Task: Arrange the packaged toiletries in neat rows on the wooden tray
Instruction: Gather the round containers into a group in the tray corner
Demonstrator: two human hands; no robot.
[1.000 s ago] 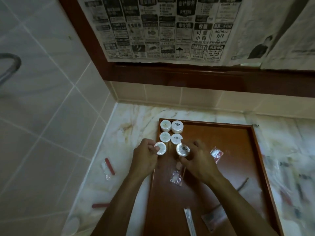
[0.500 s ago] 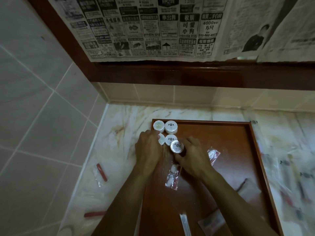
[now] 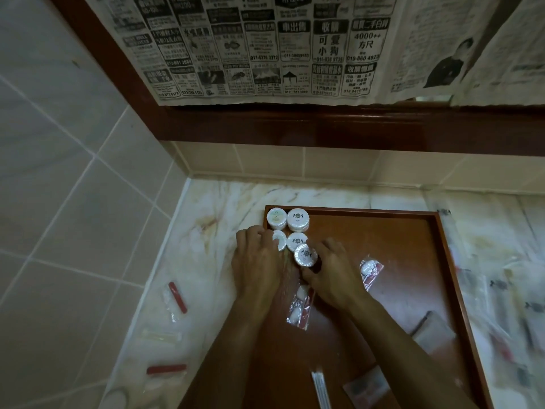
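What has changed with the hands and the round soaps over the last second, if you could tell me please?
Both hands have pushed the near soaps toward the far-left corner of the wooden tray. The right hand now holds its round soap tilted, closed up against the middle right soap; the left hand covers part of the middle left soap, and its own soap is hidden. The two far soaps stayed put.

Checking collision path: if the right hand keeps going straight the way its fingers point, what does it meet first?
The right hand points up-left; beyond the round soap it holds, it would likely first meet the neighbouring logo soap, though depth is unclear.
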